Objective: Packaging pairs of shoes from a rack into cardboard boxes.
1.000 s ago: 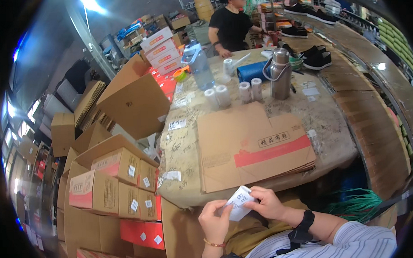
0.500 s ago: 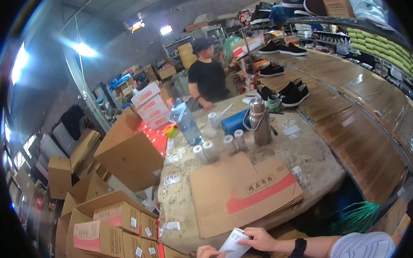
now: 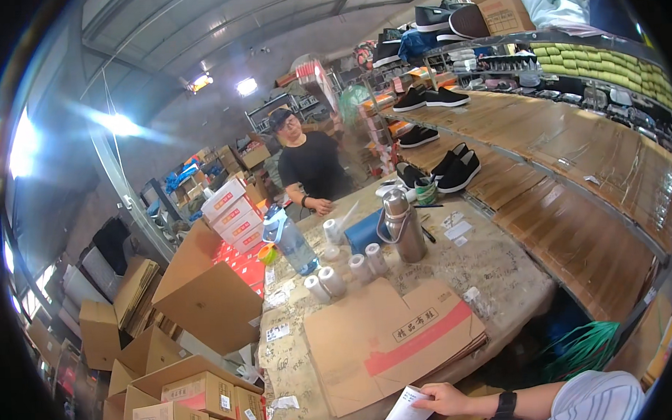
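Observation:
At the lower edge my right hand (image 3: 445,399) is closed round a white roll of labels (image 3: 407,410) with small dark print. Its thumb lies on the upper face of the roll, whose lower end is cut off by the edge of the picture. My left hand is out of view. Just beyond the roll, flat brown cardboard cartons (image 3: 352,343) with a red stripe lie stacked on the table (image 3: 283,378). Several more white rolls (image 3: 331,282) stand farther back, beside a steel thermos (image 3: 403,230) and a large clear-blue water jug (image 3: 294,245).
Open cartons (image 3: 205,277) stand left of the table, one holding packed shoe boxes (image 3: 191,393). Across the table a person (image 3: 312,166) in black lifts a red-and-white object (image 3: 317,85). Black shoes (image 3: 457,169) sit by the wooden shelving (image 3: 566,217) at right.
My left hand has dropped out of view, leaving the label roll in my right hand, lower in the picture. The view has shifted. The person opposite has raised a red-and-white object.

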Tool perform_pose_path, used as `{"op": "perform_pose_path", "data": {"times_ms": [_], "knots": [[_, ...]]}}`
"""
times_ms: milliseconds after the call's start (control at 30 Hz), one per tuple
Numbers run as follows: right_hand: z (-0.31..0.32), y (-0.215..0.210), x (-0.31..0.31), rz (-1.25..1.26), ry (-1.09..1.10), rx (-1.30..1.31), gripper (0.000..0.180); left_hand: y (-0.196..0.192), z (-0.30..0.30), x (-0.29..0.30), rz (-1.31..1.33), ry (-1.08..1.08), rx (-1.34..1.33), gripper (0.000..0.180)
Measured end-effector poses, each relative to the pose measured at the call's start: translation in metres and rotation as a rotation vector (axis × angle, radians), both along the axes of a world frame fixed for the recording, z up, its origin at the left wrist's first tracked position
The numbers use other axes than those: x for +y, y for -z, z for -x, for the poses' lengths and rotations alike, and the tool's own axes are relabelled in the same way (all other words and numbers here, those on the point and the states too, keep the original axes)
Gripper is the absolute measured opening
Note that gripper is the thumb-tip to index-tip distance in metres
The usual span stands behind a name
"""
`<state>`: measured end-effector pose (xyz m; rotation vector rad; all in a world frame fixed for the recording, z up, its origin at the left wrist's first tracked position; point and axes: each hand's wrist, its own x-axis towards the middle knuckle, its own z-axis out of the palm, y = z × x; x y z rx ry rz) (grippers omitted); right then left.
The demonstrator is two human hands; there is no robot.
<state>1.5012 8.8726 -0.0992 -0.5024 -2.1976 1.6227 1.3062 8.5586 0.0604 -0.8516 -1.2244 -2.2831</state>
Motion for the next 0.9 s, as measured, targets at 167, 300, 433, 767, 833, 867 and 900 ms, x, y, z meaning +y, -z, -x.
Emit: {"op": "perform_pose_path", "data": {"times_ms": [167,300,433,767,833,867,900], "knots": [[-0.008,-0.010,-0.006,-0.068,-0.096,-0.021,0.038,0.039,-0.055,0.058,0.941,0.095,-0.289,0.029],[-0.014,-0.006,-0.006,-0.120,-0.160,-0.024,0.036,0.059,-0.076,0.072,0.932,0.404,-0.488,0.029],[-0.016,0.001,-0.007,-0.143,-0.174,-0.051,0.035,0.059,-0.080,0.076,0.973,0.427,-0.504,0.029],[-0.016,0.004,-0.014,-0.146,-0.246,-0.061,0.037,0.065,-0.083,0.073,0.958,0.453,-0.525,0.030],[-0.016,0.005,-0.017,-0.141,-0.215,0.010,0.037,0.065,-0.084,0.073,0.949,0.477,-0.548,0.031],[-0.016,0.000,-0.018,-0.141,-0.220,0.008,0.037,0.066,-0.085,0.073,0.947,0.475,-0.553,0.031],[-0.016,-0.008,-0.020,-0.125,-0.189,0.013,0.032,0.067,-0.085,0.073,0.946,0.481,-0.561,0.031]]}}
